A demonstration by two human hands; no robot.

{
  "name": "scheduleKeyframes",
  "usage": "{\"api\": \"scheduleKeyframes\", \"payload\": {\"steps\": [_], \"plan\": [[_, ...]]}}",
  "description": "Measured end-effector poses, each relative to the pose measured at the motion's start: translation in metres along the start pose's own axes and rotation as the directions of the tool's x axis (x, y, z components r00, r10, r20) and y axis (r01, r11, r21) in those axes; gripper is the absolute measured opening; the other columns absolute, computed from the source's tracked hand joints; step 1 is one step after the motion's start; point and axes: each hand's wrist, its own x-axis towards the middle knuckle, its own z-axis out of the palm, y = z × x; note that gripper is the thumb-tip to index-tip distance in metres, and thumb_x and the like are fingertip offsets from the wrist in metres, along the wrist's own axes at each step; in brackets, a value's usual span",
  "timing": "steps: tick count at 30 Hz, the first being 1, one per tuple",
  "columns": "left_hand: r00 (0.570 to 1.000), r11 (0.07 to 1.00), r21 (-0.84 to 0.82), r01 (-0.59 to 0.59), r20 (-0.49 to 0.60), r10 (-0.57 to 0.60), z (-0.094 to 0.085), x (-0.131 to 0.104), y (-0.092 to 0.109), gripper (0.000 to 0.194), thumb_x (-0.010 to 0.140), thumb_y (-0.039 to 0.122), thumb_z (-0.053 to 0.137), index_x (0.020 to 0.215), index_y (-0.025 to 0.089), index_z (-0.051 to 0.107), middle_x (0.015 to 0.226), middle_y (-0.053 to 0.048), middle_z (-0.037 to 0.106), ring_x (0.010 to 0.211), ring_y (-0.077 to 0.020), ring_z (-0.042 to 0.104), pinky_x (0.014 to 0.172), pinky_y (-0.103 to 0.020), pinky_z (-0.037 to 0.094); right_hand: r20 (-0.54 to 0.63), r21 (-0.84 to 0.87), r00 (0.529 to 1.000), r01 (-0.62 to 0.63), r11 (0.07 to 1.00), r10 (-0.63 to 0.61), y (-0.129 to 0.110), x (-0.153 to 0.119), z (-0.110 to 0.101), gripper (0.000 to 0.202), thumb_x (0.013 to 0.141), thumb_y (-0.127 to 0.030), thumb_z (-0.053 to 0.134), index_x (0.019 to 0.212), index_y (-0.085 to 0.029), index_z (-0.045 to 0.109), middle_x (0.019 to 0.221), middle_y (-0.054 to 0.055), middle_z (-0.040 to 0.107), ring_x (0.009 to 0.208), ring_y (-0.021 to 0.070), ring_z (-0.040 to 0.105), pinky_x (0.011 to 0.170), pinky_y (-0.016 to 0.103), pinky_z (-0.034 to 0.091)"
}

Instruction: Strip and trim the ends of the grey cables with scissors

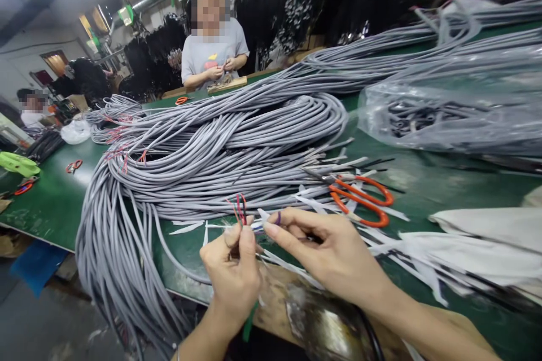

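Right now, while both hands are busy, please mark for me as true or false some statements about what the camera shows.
1. The left hand pinches thin coloured wires. True.
2. The right hand is holding the large orange-handled scissors. False: its fingers are at the wires beside the left hand, and the scissors lie beyond it.
3. Grey cables hang over the edge of the green table. True.
4. The person across the table wears a black shirt. False: the shirt is light grey.
5. A clear plastic bag holds dark items. True.
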Motion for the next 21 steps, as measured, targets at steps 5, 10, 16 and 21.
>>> {"api": "scheduleKeyframes", "payload": {"steps": [5, 10, 16, 21], "plan": [[0.986, 0.975, -0.198, 0.099, -0.114, -0.123, 0.004, 0.0, 0.001, 0.037, 0.076, 0.05, 0.064, 0.077, 0.014, 0.07, 0.047, 0.002, 0.058, 0.025, -0.0057, 0.038, 0.028, -0.018, 0.03, 0.032, 0.065, 0.997, -0.078, 0.995, 0.076, 0.0, 0.004, 0.001, 0.034, 0.072, -0.047, 0.054, 0.053, -0.02, 0.047, 0.047, -0.006, 0.025, 0.044, 0.0083, 0.024, 0.041, 0.024, 0.022], [0.983, 0.964, -0.235, 0.122, -0.105, -0.15, 0.004, 0.003, 0.003, 0.037, 0.074, 0.05, 0.066, 0.064, 0.014, 0.06, 0.042, 0.005, 0.051, 0.024, -0.004, 0.037, 0.027, -0.015, 0.028, 0.041, 0.084, 0.991, -0.131, 0.988, 0.128, 0.002, 0.009, 0.0, 0.036, 0.069, -0.049, 0.055, 0.05, -0.021, 0.043, 0.048, -0.005, 0.028, 0.047, 0.0087, 0.026, 0.044, 0.025, 0.023], [0.991, 0.979, -0.184, 0.091, -0.077, -0.107, 0.002, 0.008, 0.007, 0.024, 0.067, 0.035, 0.074, 0.064, 0.014, 0.064, 0.05, 0.003, 0.056, 0.039, -0.0061, 0.048, 0.039, -0.015, 0.039, 0.067, 0.078, 0.989, -0.136, 0.988, 0.13, 0.003, 0.011, -0.002, 0.033, 0.069, -0.046, 0.052, 0.05, -0.021, 0.042, 0.048, -0.006, 0.026, 0.047, 0.0089, 0.026, 0.044, 0.025, 0.023], [0.995, 0.995, -0.068, 0.08, 0.059, -0.076, 0.0, 0.008, 0.007, 0.02, 0.072, 0.031, 0.068, 0.063, 0.014, 0.065, 0.051, -0.001, 0.06, 0.042, -0.0095, 0.05, 0.042, -0.018, 0.04, -0.011, 0.036, 0.997, -0.081, 0.996, 0.081, 0.002, 0.008, -0.004, 0.029, 0.071, -0.045, 0.053, 0.074, -0.017, 0.061, 0.047, -0.008, 0.023, 0.043, 0.0091, 0.022, 0.041, 0.025, 0.019]]}}
